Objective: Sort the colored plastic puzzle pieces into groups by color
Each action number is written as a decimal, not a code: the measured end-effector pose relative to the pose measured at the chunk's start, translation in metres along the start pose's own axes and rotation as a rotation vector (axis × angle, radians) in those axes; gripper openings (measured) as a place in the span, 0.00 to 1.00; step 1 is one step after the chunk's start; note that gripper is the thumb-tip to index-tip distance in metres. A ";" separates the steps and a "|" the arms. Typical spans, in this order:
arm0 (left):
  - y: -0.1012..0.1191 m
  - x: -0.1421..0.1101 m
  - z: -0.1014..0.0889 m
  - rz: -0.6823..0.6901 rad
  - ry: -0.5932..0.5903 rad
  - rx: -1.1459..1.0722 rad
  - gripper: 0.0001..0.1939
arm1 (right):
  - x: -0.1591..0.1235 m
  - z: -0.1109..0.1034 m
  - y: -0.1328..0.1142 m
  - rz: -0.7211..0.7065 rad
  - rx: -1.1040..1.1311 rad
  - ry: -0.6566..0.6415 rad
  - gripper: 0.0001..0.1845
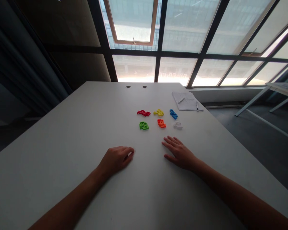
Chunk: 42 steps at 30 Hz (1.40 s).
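Watching the head camera from my remote desk, I see a person's left hand [115, 159] resting on a white table [62, 134], its fingers loosely curled and holding nothing. The right hand [179, 154] lies released, fingers spread with the tips on the tabletop, well apart from the left. Ahead of both hands, six flat plastic puzzle pieces sit in two rows. The back row holds a red piece [143, 113], a yellow piece [158, 112] and a blue piece [173, 114]; the front row holds a green piece [144, 126], an orange piece [161, 123] and a white piece [178, 125]. The orange piece is nearest the right hand, but no finger touches any piece. Beyond the blue piece lies a handwritten paper sheet [186, 101] with a pen [181, 100] on it and a second pen [197, 106] at its right side. The sheet sits near the table's far right corner. Two small round holes [136, 86] mark the far edge. White tabletop stretches wide to the left of the pieces, and the right edge runs down beyond the right forearm.
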<state>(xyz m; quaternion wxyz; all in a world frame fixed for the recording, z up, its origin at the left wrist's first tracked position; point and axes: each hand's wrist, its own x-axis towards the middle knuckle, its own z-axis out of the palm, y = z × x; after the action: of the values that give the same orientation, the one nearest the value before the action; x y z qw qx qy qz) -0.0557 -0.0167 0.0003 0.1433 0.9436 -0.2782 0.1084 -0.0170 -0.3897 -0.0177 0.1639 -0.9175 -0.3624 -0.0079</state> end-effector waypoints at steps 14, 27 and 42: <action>0.002 0.001 0.002 -0.188 -0.138 -0.101 0.15 | 0.000 0.001 0.002 -0.023 0.015 0.039 0.31; 0.003 0.007 -0.002 -0.158 -0.182 -0.050 0.15 | 0.004 -0.005 0.020 -0.107 0.001 0.265 0.20; -0.010 0.038 0.002 -0.170 -0.132 0.072 0.15 | 0.083 -0.014 0.167 0.331 -0.004 0.456 0.48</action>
<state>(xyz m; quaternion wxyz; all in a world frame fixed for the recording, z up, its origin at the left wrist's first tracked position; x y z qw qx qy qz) -0.0188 -0.0276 0.0068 0.0993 0.9734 -0.2018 0.0431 0.1568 -0.4535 -0.0424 0.2384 -0.9390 -0.1615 -0.1882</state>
